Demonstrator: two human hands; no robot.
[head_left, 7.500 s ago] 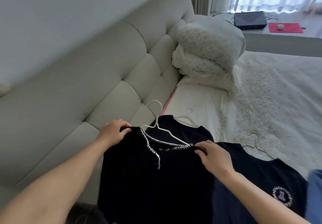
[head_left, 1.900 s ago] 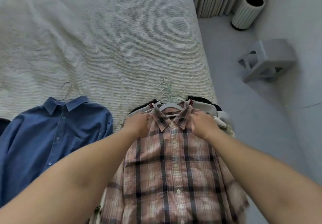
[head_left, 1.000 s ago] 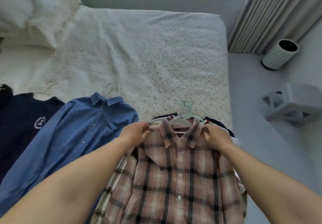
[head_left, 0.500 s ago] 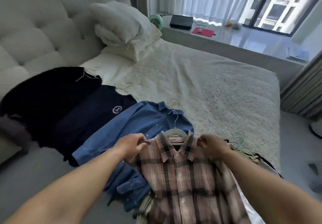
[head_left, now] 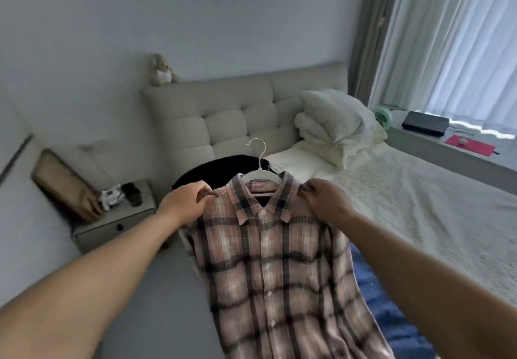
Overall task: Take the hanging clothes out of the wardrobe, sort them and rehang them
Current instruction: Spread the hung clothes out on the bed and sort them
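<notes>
No text, label or number can be read anywhere.

Pink-and-dark plaid shirt (head_left: 275,269) buttoned on white hanger (head_left: 259,172), held upright by both shoulders

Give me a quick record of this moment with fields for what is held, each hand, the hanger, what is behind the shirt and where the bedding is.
held item: plaid shirt, buttoned, held up in the air
left hand: grips the shirt's left shoulder
right hand: grips the shirt's right shoulder
hanger: white, inside the collar, hook pointing up
behind shirt: black garment at the head end of the bed; blue fabric at the shirt's right edge
bedding: folded white duvet against the headboard
</notes>
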